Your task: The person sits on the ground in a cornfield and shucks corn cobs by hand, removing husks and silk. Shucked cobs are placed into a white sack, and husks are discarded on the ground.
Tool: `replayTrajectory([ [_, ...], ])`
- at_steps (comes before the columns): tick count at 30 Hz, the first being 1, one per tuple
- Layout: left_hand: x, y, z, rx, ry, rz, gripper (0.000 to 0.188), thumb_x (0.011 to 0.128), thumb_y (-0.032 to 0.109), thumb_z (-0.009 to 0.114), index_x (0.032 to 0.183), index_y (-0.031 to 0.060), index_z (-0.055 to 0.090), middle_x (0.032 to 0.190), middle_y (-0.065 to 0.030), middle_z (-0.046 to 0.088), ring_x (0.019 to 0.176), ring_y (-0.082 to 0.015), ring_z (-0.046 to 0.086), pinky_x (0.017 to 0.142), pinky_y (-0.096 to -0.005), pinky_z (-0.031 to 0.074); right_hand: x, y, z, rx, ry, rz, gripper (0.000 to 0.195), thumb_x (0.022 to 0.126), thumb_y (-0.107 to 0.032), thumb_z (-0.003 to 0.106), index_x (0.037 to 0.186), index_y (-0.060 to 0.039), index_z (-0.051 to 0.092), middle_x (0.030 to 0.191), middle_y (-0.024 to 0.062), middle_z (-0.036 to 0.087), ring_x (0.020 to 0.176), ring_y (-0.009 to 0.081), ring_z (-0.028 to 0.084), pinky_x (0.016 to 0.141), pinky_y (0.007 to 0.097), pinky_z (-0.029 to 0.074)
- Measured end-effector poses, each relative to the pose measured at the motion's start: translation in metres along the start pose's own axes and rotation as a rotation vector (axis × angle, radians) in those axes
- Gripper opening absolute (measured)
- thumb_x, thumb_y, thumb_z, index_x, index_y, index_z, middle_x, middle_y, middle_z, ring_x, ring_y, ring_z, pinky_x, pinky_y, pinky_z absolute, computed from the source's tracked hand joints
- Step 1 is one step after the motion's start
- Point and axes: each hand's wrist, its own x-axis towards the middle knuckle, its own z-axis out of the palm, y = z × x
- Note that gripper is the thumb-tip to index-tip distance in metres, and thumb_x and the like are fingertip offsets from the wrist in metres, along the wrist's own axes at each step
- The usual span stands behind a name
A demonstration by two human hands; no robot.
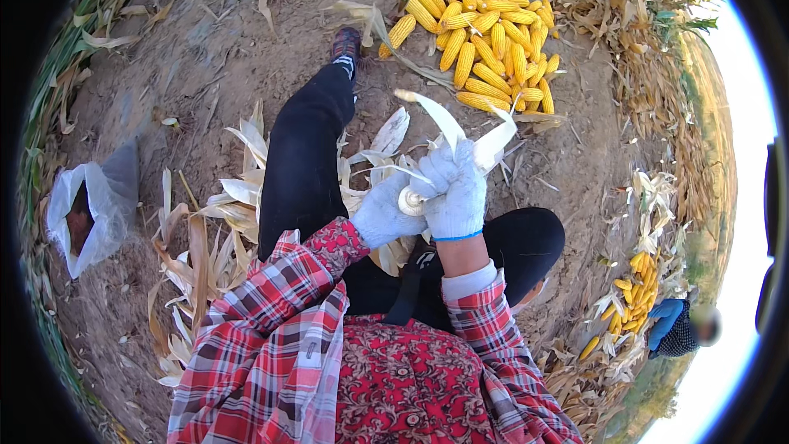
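Both my hands wear pale knitted gloves and meet in front of my lap. My left hand [387,211] is closed around an ear of corn in its husk [411,201], whose round pale stalk end points toward me. My right hand [455,188] is closed over the same ear, with strips of white husk [495,139] sticking out above its fingers. Most of the ear is hidden inside the gloves. Beyond my hands lies a heap of husked yellow corn ears [487,37] on the soil.
Loose dry husks [240,197] lie around my outstretched leg. An open white woven sack [92,209] lies at the left. Dry corn stalks [659,74] line the right side. Farther right, a person [675,328] is beside another pile of corn ears [638,290].
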Motion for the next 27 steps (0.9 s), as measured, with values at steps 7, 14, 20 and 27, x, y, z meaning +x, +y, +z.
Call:
replayTrajectory([
  [7,0.004,-0.001,-0.011,-0.725,0.34,-0.228,0.027,0.086,-0.002,0.07,0.11,0.0091,0.063,0.103,-0.0037,0.065,0.096,-0.0165,0.065,0.091,-0.0326,0.055,-0.015,-0.053,0.065,0.442,-0.509,0.002,0.035,0.108,-0.037,0.045,0.085,-0.0109,0.048,0.062,-0.0067,0.033,0.051,0.008,0.031,0.047,0.0272,0.032],
  [14,0.018,0.041,-0.099,-0.806,0.535,0.218,0.026,0.095,0.017,0.065,0.119,0.008,0.059,0.116,-0.0099,0.064,0.115,-0.0252,0.061,0.104,-0.0436,0.05,-0.03,-0.056,-0.054,-1.834,-0.105,0.058,0.059,0.083,-0.049,0.073,0.121,-0.0054,0.061,0.102,0.0154,0.062,0.095,0.0304,0.06,0.085,0.0407,0.048],
  [20,0.022,0.062,-0.112,-0.987,0.475,0.373,0.031,0.095,0.026,0.068,0.116,0.0056,0.059,0.113,-0.0113,0.064,0.112,-0.0279,0.062,0.104,-0.0447,0.051,-0.035,0.01,-0.05,-1.683,-0.535,0.342,0.075,0.085,-0.053,0.072,0.138,-0.0033,0.055,0.124,0.023,0.065,0.115,0.0338,0.065,0.099,0.0423,0.051],
  [27,-0.006,0.059,-0.058,-0.805,0.204,0.298,0.027,0.095,0.026,0.068,0.109,0.0045,0.062,0.117,-0.0135,0.062,0.124,-0.0286,0.055,0.113,-0.044,0.04,0.007,0.038,-0.019,-0.084,-0.077,0.19,0.078,0.098,-0.058,0.056,0.152,-0.0061,0.034,0.144,0.0176,0.051,0.126,0.0313,0.056,0.106,0.0484,0.046],
])
